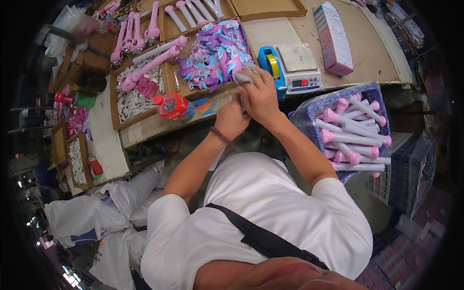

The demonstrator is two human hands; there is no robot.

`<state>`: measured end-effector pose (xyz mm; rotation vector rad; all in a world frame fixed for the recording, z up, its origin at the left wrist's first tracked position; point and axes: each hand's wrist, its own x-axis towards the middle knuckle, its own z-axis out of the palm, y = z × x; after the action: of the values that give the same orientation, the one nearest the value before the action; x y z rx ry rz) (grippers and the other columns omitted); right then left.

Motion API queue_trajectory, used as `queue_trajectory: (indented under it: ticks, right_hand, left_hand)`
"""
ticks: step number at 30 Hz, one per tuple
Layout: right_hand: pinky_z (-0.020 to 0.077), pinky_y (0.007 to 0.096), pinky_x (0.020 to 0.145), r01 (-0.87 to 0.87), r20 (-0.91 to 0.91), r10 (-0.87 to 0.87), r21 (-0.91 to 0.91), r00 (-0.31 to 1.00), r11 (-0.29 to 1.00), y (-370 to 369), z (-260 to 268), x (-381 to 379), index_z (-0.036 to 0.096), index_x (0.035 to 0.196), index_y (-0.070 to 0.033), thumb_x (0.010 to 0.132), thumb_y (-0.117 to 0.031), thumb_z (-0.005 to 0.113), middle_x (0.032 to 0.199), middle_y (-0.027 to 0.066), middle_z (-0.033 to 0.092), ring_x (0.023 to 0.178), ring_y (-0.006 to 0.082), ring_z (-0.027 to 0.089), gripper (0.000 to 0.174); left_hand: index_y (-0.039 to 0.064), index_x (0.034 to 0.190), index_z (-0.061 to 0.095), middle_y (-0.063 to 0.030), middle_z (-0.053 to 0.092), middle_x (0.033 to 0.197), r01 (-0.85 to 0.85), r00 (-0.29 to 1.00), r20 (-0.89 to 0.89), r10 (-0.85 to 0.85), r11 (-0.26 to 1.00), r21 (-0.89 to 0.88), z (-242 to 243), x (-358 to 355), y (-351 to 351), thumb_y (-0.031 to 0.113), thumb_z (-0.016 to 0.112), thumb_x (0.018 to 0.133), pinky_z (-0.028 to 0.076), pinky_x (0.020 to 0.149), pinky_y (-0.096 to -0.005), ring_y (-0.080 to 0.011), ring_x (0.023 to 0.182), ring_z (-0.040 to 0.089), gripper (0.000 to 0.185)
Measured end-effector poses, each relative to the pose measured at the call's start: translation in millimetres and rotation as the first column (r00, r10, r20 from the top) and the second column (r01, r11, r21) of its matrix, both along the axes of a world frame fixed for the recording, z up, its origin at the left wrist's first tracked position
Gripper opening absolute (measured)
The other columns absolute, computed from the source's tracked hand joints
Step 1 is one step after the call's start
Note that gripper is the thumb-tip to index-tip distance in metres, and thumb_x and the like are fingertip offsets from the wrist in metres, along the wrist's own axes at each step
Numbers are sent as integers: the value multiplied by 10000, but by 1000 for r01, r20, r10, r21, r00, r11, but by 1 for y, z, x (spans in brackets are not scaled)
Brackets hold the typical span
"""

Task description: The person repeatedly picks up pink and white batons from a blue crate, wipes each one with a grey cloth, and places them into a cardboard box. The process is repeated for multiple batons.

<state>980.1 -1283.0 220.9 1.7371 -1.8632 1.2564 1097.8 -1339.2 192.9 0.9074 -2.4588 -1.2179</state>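
My left hand (232,116) is closed near the table's front edge, a beaded bracelet on its wrist. Just above and to the right of it, my right hand (262,97) has its fingers bent around a grey, soft-looking item (245,77), perhaps a glove or cloth. A bit of grey also shows between the two hands; whether the left one grips it is hidden. Beyond my fingers lies a cardboard tray (232,86) heaped with purple, pink and blue wing-shaped plastic pieces (217,50).
Right of the hands stand a blue tape dispenser (267,59), a digital scale (299,69) and a tall printed box (333,40). A blue basket (308,99) holds pink-ended tubes (353,137). At left are a plastic bottle (174,106), a tray of small white parts (136,103) and pink wand handles (137,34).
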Motion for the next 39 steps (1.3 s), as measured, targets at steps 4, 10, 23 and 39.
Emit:
queue_trajectory:
  ticks: [4, 10, 23, 39]
  right_hand:
    - [466, 315, 775, -285, 666, 115, 152, 737, 946, -12, 5, -4, 646, 993, -13, 837, -151, 604, 984, 74, 636, 891, 213, 588, 213]
    - [491, 309, 717, -296, 891, 127, -275, -436, 915, -19, 18, 3, 555, 1136, -15, 893, -365, 494, 888, 89, 616, 783, 179, 598, 430]
    - [493, 414, 725, 183, 746, 329, -274, -579, 944, -15, -29, -51, 541, 1027, -23, 946, -458, 312, 857, 132, 608, 777, 271, 595, 497]
    - [451, 310, 749, 471, 999, 29, -7, -39, 882, -40, -73, -81, 546, 982, -5, 970, -434, 283, 901, 104, 587, 816, 191, 557, 503]
  left_hand:
    - [-29, 990, 514, -183, 617, 719, 85, 989, -133, -65, 985, 153, 10, 24, -9, 160, 636, 754, 481, 558, -397, -339, 631, 617, 327]
    - [18, 833, 563, -45, 540, 543, 331, 943, -235, -235, 739, 587, 14, 30, -36, 194, 659, 729, 390, 383, -275, -140, 398, 517, 226]
    - [23, 977, 482, -35, 519, 642, 150, 956, -20, -291, 431, 890, -2, 26, -11, 203, 615, 818, 444, 464, -268, -119, 494, 534, 275]
    - [-60, 1305, 196, -249, 572, 922, 106, 971, 238, -12, 915, -388, -52, -12, 45, 240, 629, 817, 522, 588, -440, -393, 695, 626, 718]
